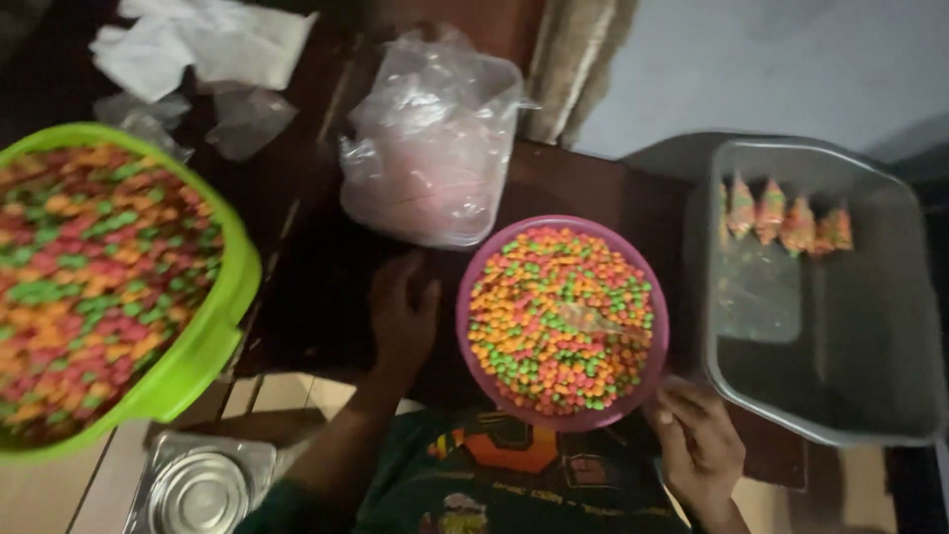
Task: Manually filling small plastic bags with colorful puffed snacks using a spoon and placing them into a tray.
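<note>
Head cam looks down at a dark wooden desk point(326, 297). Round pink plastic bowl point(474, 297) sits centre, filled w/ small orange, green & pink candy pellets point(554, 316); a small clear plastic cone point(593, 318) lies on top of the pellets. Left hand point(403, 316) rests flat on the desk just beside the bowl's left rim, fingers loosely spread, holding nothing. Right hand point(697, 440) is at the bowl's lower right edge, fingers curled in narrow near the rim; can't tell if it pinches anything. Right of the bowl, touching or nearly so, is a grey rectangular plastic tub point(840, 386) w/ a row of filled candy cones point(781, 218) leaning along its far wall. Behind the bowl sits a clear plastic bag point(430, 148), bunched up, pinkish inside. At far left a big lime-green plastic basin point(213, 326) holds more of the same mixed pellets. White crumpled cloth or paper point(208, 40) lies at top left. A shiny round metal dish point(198, 489) is at bottom left, lower than the desk.
</note>
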